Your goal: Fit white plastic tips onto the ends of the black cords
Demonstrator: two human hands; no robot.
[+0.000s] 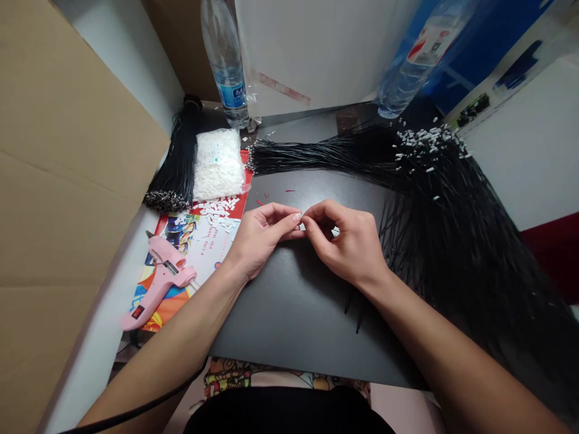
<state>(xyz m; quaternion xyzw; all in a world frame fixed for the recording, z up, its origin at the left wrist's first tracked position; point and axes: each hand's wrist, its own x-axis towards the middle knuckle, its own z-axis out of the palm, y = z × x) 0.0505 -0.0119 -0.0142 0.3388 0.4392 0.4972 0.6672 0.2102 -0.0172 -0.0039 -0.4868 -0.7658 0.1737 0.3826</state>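
From here I see the left hand (pixel 262 240) and right hand (pixel 344 242) pinching a tiny white piece (pixel 299 216), too small for anything but fingertips.

Flat board (pixel 289 319) in the middle, with the left hand (pixel 265 238) and right hand (pixel 344 244) above it, meeting at the fingertips. A wire bundle (pixel 325 154) lies across the back, and more wires (pixel 461 253) spill off the right side. On the left, a glue gun (pixel 158 280) sits on a printed booklet (pixel 199 253), with a bag of small connectors (pixel 218 166) behind it, just beside another wire bundle (pixel 176 163). A water bottle (pixel 226 66) stands behind the bag.
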